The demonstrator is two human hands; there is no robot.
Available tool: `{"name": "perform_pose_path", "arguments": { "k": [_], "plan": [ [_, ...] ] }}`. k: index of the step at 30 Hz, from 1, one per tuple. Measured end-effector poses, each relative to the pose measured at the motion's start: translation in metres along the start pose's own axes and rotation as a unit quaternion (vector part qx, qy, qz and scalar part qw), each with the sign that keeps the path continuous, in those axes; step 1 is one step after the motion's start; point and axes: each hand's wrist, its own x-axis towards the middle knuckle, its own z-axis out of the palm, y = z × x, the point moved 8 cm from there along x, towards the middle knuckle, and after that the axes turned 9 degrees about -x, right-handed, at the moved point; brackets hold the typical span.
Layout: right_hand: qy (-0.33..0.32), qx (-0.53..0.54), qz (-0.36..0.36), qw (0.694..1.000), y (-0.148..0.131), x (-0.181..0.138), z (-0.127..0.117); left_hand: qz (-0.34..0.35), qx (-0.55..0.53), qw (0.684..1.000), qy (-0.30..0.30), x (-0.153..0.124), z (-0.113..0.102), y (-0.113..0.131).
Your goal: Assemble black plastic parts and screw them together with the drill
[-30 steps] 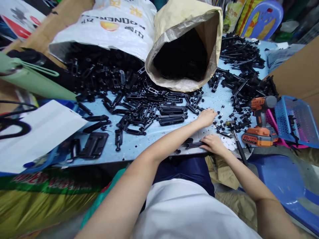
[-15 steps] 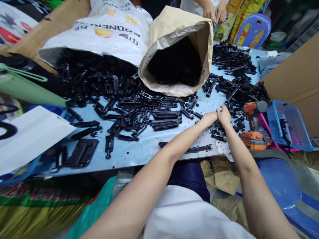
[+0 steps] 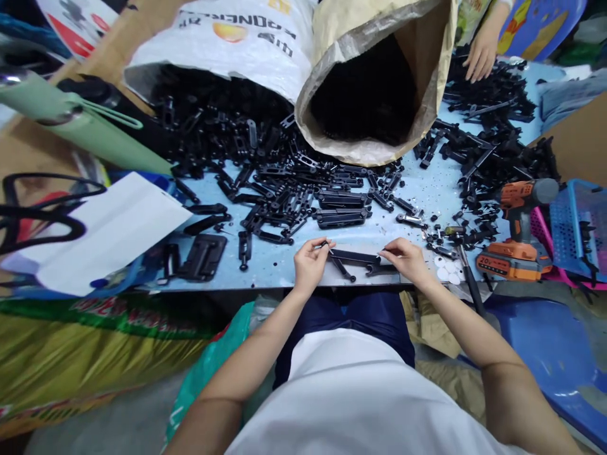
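My left hand [image 3: 310,262] is closed in a pinch, with a small black part [image 3: 325,244] at its fingertips. My right hand [image 3: 406,258] pinches too, near the other end of a long black bar [image 3: 356,256]; what lies between its fingers is too small to make out. The bar spans the gap between both hands, low over the table's front edge. Below it lie a shorter black arm piece [image 3: 342,270] and a black forked piece [image 3: 382,270]. Right of my right hand are white round discs [image 3: 448,270] and a black-handled tool [image 3: 470,281].
An orange cordless drill [image 3: 516,234] stands at the right by a blue basket [image 3: 585,230]. Heaped black parts [image 3: 279,189] spread before a paper sack [image 3: 374,148] and a white sack [image 3: 222,47]. Another person's hand [image 3: 481,55] is over the far-right pile.
Both my hands have come back from the small parts near the drill to the front edge and moved apart, around the black bar. The other person's hand now reaches over the far pile.
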Motion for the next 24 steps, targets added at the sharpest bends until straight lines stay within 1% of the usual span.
{"name": "perform_pose_path", "arguments": {
  "k": [3,5,7,9,11,14,17,19,22,24],
  "plan": [
    [-0.003,-0.084,-0.065,0.994,-0.019,-0.003,0.003,0.032,0.007,0.999,0.012,-0.002,0.006,-0.002],
    [-0.022,-0.142,-0.095,0.985,-0.026,-0.003,0.003,0.071,0.037,0.997,-0.002,-0.003,0.01,0.003],
    [-0.036,-0.19,-0.12,0.974,-0.032,-0.004,0.003,0.129,0.091,0.987,-0.026,-0.005,0.013,0.011],
    [-0.034,-0.236,-0.132,0.962,-0.037,-0.006,0.002,0.197,0.159,0.966,-0.054,-0.011,0.015,0.02],
    [-0.036,-0.265,-0.134,0.954,-0.039,-0.007,0.003,0.262,0.221,0.937,-0.072,-0.017,0.016,0.029],
    [-0.059,-0.252,-0.143,0.955,-0.041,-0.007,0.006,0.324,0.28,0.9,-0.081,-0.023,0.016,0.037],
    [-0.066,-0.262,-0.149,0.951,-0.042,-0.005,0.009,0.353,0.326,0.869,-0.121,-0.026,0.022,0.035],
    [-0.069,-0.28,-0.147,0.946,-0.041,-0.005,0.012,0.357,0.36,0.848,-0.153,-0.028,0.025,0.03],
    [-0.081,-0.257,-0.151,0.951,-0.038,-0.011,0.019,0.334,0.413,0.825,-0.192,-0.028,0.026,0.024],
    [-0.074,-0.221,-0.153,0.96,-0.034,-0.018,0.021,0.323,0.445,0.808,-0.209,-0.028,0.026,0.024]
  ]
}}
